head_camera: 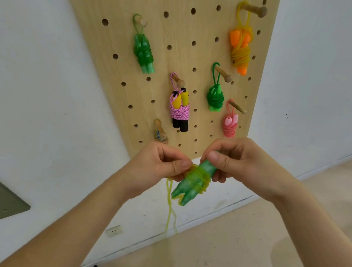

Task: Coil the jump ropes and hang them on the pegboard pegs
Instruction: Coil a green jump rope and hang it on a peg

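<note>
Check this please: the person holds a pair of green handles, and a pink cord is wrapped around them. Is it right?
Not quite. The head view shows a yellow cord, not a pink one. The rest stands: the right hand grips the green handles, and the left hand pinches the yellow cord wrapped around them.

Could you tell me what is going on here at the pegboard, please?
A person is winding a yellow-green cord around a pair of green handles. The right hand grips the handles' upper end, while the left hand pinches the cord at the wraps. A loose length hangs below, so this rope is not finished. Five coiled ropes already hang from pegs on the wooden pegboard.
</note>
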A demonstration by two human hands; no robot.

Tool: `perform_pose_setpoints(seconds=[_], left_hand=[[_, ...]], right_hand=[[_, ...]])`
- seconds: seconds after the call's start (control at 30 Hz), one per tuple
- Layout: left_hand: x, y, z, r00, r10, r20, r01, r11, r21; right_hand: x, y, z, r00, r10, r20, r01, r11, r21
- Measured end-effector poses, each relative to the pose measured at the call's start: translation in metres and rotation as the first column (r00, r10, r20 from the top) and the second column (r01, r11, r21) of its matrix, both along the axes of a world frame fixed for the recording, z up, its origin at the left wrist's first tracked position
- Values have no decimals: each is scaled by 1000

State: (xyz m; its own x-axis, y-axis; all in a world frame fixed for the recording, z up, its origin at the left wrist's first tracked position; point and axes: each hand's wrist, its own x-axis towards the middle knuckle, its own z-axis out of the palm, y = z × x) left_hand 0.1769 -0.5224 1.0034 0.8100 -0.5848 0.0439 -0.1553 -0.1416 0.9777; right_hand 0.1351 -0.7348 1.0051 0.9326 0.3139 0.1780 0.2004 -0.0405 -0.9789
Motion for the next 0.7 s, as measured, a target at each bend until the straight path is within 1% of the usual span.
perform_pose_setpoints(seconds=[0.1, 0.17, 0.2, 0.27, 0.33, 0.4, 0.43, 0.53, 0.57, 0.6, 0.63, 0.67, 0.7], left_hand=[[-3, -4, -16, 987, 110, -117, -127, 981, -150], [-7, -9, -25, 969, 184, -166, -213, 960, -179], [-9, -12, -29, 954, 229, -194, -265, 946, -188], [-14, -19, -38, 923, 277, -267, -339, 914, -222], [-20, -26, -49, 888, 278, -366, -390, 877, -282], [-25, -32, -60, 843, 317, -434, -461, 842, -281], [-26, -35, -65, 829, 350, -436, -489, 832, -262], [-28, -39, -72, 824, 423, -377, -526, 818, -232], [-28, -39, -73, 826, 448, -342, -535, 815, -224], [-28, -37, -75, 830, 485, -274, -543, 814, -205], [-28, -36, -78, 835, 528, -153, -548, 819, -167], [-28, -34, -82, 827, 562, 26, -556, 824, -105], [-29, -32, -86, 788, 565, 243, -576, 817, -29]], right_hand=[[6, -2, -2, 995, 42, -85, -31, 992, 121], [8, 3, -6, 991, 72, -116, -49, 980, 193], [10, 6, -8, 989, 66, -133, -32, 969, 244], [14, 14, -11, 982, -26, -187, 86, 942, 324], [21, 21, -14, 952, -182, -245, 260, 904, 340], [26, 27, -19, 914, -281, -292, 375, 861, 344], [27, 30, -23, 899, -302, -316, 406, 847, 344], [27, 34, -31, 875, -295, -385, 434, 829, 353], [28, 33, -34, 871, -283, -401, 437, 818, 373], [28, 32, -35, 867, -277, -415, 446, 803, 396], [29, 31, -36, 861, -283, -422, 460, 788, 409], [30, 31, -37, 854, -301, -424, 476, 780, 406], [30, 32, -37, 847, -330, -416, 493, 780, 385]])
